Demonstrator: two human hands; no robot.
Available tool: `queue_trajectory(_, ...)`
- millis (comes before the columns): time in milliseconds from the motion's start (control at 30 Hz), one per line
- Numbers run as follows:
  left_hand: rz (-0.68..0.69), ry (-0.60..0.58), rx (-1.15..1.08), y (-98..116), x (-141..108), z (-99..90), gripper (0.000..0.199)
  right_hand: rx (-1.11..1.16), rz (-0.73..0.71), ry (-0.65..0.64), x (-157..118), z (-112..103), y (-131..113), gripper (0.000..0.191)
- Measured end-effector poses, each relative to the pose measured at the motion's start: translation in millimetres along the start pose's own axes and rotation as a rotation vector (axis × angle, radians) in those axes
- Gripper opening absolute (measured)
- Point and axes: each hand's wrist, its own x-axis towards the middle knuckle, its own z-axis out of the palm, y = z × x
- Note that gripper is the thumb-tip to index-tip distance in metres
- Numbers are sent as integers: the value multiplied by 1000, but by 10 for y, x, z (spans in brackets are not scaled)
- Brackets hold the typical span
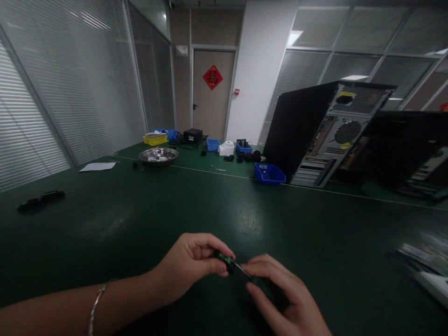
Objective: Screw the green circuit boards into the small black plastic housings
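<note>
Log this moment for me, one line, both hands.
left hand: pinching green-and-black part | right hand: holding thin metal tool, tip at part | below: green tabletop

One legible sign recorded, on the far door (pixel 214 109).
We read the single Chinese character 福, dark strokes on a red diamond (pixel 213 77) fixed to the upper part of that door. To the right, we note yellow labels (pixel 345 146) on the back of the computer tower (pixel 301 126); their wording is too small for us to make out, as is a pale label on the far black box (pixel 193 134).
</note>
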Motion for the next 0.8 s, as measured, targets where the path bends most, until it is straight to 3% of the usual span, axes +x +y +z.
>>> queue_trajectory(267, 41, 8, 86, -2, -30, 16, 20, -58, -44, -25, 16, -6, -18, 26)
queue_trajectory(567, 19, -26, -10, 20, -18, 30, 17, 9, -62, 20, 40, -4, -46, 30)
queue_trajectory(800, 34, -34, -2, -24, -7, -4, 16, 17, 2, 1, 23, -5, -27, 24)
